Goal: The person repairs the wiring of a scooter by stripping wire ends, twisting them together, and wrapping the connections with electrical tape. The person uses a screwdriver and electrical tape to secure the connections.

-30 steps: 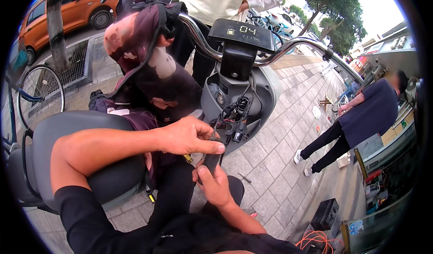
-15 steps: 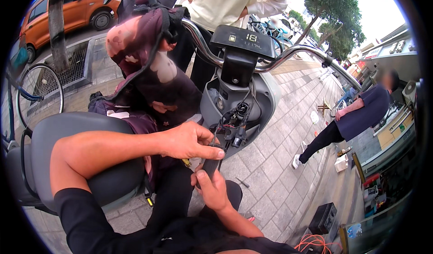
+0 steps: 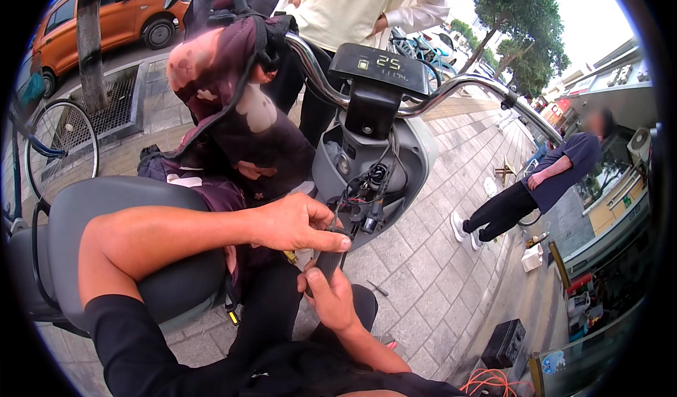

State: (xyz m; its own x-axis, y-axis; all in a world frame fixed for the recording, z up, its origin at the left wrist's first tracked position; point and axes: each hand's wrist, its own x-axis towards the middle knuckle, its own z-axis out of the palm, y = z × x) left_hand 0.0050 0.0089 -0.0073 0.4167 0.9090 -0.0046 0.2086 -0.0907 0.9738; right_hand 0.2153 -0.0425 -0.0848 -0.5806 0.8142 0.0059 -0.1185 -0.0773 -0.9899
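Far left: bicycle wheel [image 3: 60, 150] by a tree trunk [image 3: 90, 41], orange car [image 3: 116, 13] behind on the road.

Grey scooter seat [image 3: 120, 206] low left, left forearm lying across it. Floral handlebar cover [image 3: 233, 101] hangs off the left end of the handlebar [image 3: 451, 87].

Left hand [image 3: 293, 222]: reaches in from the left, fingers curled, fingertips [image 3: 338, 243] pinched on the top end of a small black part [image 3: 328, 261]. Grip closed on it.

Right hand [image 3: 331, 300]: comes up from below, thumb and fingers wrapped round the lower end of the same black part. Grip closed, holding it from underneath. Exact type of part not readable, too dark and mostly covered by both hands.

Black part sits just below the opened front panel [image 3: 367, 178] of the scooter, right beside the loose wire bundle [image 3: 363, 199] with connectors hanging out of the panel. Can't tell if a wire is actually attached to the part.

Above: black dash display [image 3: 381, 69] lit, on the handlebar stem. Person in a cream top [image 3: 352, 5] stands behind the scooter.

Ground: paving bricks [image 3: 423, 270]; a small thin tool [image 3: 377, 288] lies on them just right of the right hand.

Right: person in a dark top [image 3: 564, 175] leaning, standing well apart. Black box [image 3: 504, 344] and orange cable [image 3: 493, 381] low right.
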